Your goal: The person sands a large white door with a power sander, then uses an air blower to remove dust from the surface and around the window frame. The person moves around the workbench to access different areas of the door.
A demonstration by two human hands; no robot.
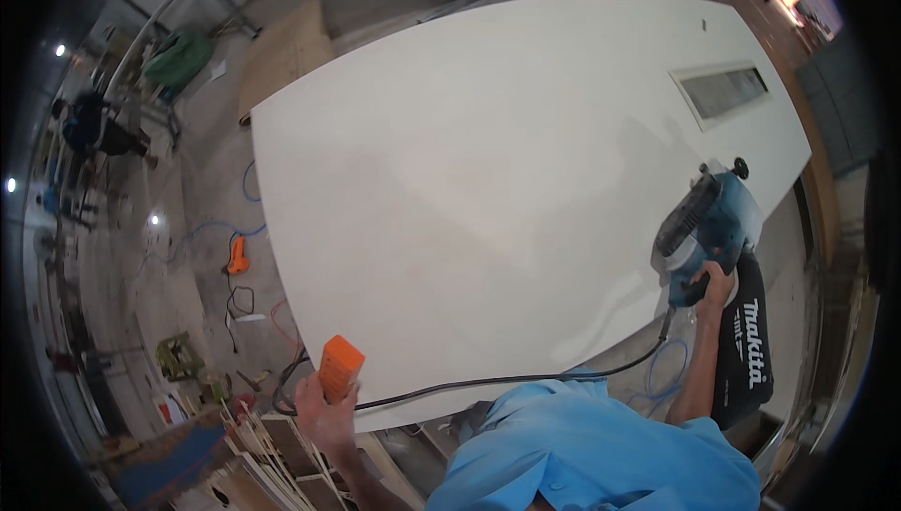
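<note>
My right hand (716,286) is wrapped round the rear handle of a teal and black belt sander (713,220), which rests on the right part of a large white door panel (450,164). A black dust bag (741,351) hangs from the sander beside my forearm. In my left hand (325,412), at the panel's near left corner, I grip an orange rectangular block (341,361). The sander's black cord (488,382) runs along the near edge, past my body to the left hand. Whether my left fingers also hold the cord is unclear.
A framed rectangular opening (723,93) lies in the panel's far right part. Left on the floor are an orange power tool (237,256), blue hose (211,225) and a brown sheet (286,56). Wood strips (272,445) stand at lower left. Another person (94,126) is far left.
</note>
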